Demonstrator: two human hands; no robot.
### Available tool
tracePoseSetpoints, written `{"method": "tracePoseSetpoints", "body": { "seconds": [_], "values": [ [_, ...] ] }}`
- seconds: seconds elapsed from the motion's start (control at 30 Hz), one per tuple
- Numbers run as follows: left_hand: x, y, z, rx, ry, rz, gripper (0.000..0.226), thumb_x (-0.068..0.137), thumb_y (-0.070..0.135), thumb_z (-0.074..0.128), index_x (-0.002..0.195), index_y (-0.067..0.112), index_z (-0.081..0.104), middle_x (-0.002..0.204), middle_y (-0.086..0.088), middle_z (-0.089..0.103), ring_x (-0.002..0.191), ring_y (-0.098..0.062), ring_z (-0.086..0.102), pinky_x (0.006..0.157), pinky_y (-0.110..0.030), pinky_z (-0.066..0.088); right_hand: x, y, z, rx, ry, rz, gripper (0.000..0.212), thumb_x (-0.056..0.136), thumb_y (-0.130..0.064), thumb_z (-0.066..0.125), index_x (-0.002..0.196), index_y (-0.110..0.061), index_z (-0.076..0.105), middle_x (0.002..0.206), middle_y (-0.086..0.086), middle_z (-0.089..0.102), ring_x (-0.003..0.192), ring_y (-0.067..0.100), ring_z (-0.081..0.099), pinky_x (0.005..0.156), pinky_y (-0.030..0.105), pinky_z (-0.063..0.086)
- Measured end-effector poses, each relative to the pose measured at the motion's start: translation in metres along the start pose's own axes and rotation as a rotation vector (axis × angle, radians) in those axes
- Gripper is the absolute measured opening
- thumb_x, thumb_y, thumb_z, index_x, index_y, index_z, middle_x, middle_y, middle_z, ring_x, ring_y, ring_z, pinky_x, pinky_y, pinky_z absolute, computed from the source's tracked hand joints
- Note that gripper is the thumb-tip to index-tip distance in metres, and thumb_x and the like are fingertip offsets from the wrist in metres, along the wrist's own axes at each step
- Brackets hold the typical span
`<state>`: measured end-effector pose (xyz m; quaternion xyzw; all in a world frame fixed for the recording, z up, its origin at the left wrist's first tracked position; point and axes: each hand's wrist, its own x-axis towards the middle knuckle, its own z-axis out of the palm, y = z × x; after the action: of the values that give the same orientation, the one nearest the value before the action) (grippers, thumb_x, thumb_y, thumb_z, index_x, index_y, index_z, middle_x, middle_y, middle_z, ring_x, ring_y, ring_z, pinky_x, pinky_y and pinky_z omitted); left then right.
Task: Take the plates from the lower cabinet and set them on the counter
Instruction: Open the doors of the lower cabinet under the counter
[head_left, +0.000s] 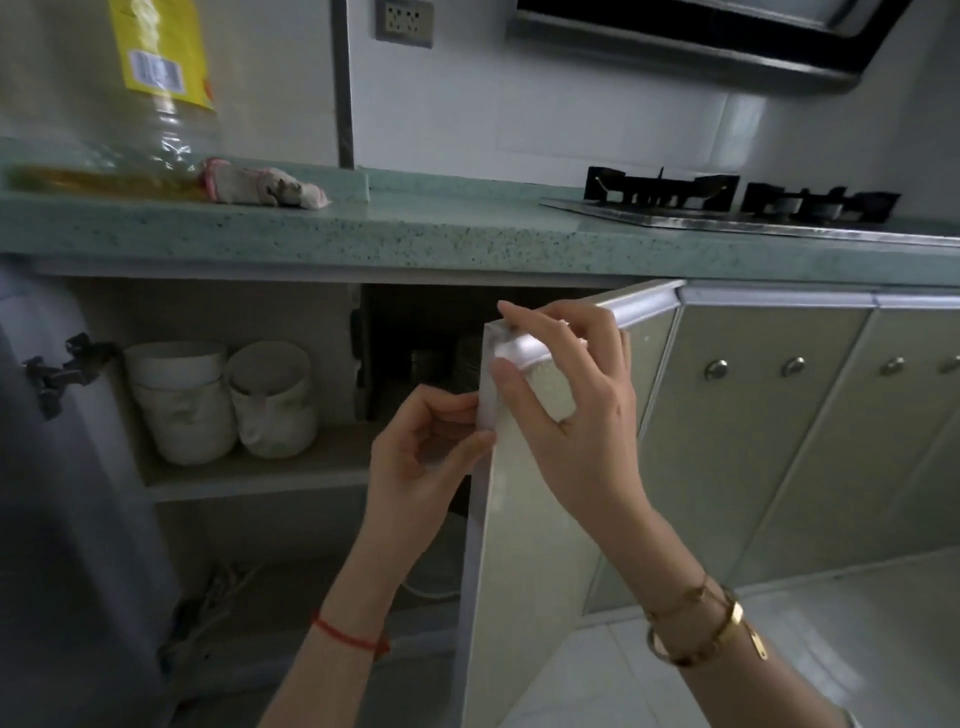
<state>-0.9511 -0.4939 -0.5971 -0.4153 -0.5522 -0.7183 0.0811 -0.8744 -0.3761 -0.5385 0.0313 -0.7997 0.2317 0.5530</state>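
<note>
The lower cabinet stands open below the green speckled counter (441, 228). Its right door (535, 493) is swung partly out toward me. My right hand (561, 384) grips the door's top corner, fingers curled over the metal rim. My left hand (426, 452) pinches the door's free vertical edge just below. On the cabinet shelf (249, 473) sit stacked white bowls (182, 400) and a white cup-like vessel (272, 400). A pale plate-like rim (431, 582) shows dimly low inside, behind my left forearm. No other plates are plainly visible.
The left cabinet door (67, 519) hangs open at far left with its hinge (62, 371). On the counter stand an oil bottle (156, 104) and a crumpled cloth (265, 189). A gas hob (737, 202) sits at right, closed cabinet doors (769, 441) below it.
</note>
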Motion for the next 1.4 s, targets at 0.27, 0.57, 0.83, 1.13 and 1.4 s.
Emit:
{"method": "tracePoseSetpoints", "body": {
  "seconds": [0.27,0.57,0.83,1.13,1.4],
  "values": [
    [-0.035,0.021,0.076,-0.039,-0.044,0.166,0.025,0.075,0.013,0.08,0.095,0.011,0.066,0.091,0.012,0.072,0.084,-0.01,0.071,0.077,-0.016,0.054,-0.025,-0.001,-0.085,-0.031,0.081,-0.029,0.033,0.082,-0.026,0.075,0.112,-0.014,0.072,0.102,0.004,0.057,0.094,0.009,0.054,0.08,0.021,0.048],
    [-0.045,0.031,0.164,-0.202,-0.21,0.177,0.043,0.077,0.016,0.083,0.112,0.024,0.059,0.1,0.0,0.066,0.091,-0.025,0.065,0.082,-0.041,0.057,-0.044,0.032,-0.168,-0.091,0.114,-0.038,0.029,0.084,-0.012,0.072,0.112,-0.014,0.068,0.105,0.003,0.063,0.101,0.017,0.059,0.082,0.033,0.053],
    [-0.044,0.036,0.255,-0.159,-0.291,0.231,0.084,0.077,0.01,0.08,0.149,0.02,0.037,0.122,-0.005,0.052,0.1,-0.017,0.062,0.077,-0.02,0.055,-0.055,0.076,-0.234,-0.068,0.194,0.062,0.03,0.087,-0.006,0.065,0.115,-0.016,0.064,0.111,-0.007,0.066,0.099,0.018,0.062,0.082,0.033,0.052],
    [-0.04,0.033,0.335,-0.192,-0.276,0.119,0.085,0.077,0.005,0.077,0.149,0.026,0.038,0.114,0.007,0.063,0.103,-0.007,0.064,0.085,-0.029,0.059,-0.051,0.124,-0.279,-0.03,0.271,0.199,0.03,0.086,-0.007,0.064,0.111,-0.023,0.058,0.117,-0.006,0.069,0.088,0.014,0.064,0.076,0.029,0.052],
    [-0.039,0.023,0.359,-0.199,-0.241,0.151,0.085,0.078,0.006,0.079,0.151,0.018,0.037,0.115,0.001,0.061,0.103,-0.008,0.063,0.081,-0.016,0.055,-0.046,0.137,-0.297,-0.013,0.225,0.226,0.029,0.086,-0.006,0.066,0.112,-0.017,0.058,0.118,-0.004,0.069,0.084,0.017,0.066,0.078,0.032,0.054]
  ]
}}
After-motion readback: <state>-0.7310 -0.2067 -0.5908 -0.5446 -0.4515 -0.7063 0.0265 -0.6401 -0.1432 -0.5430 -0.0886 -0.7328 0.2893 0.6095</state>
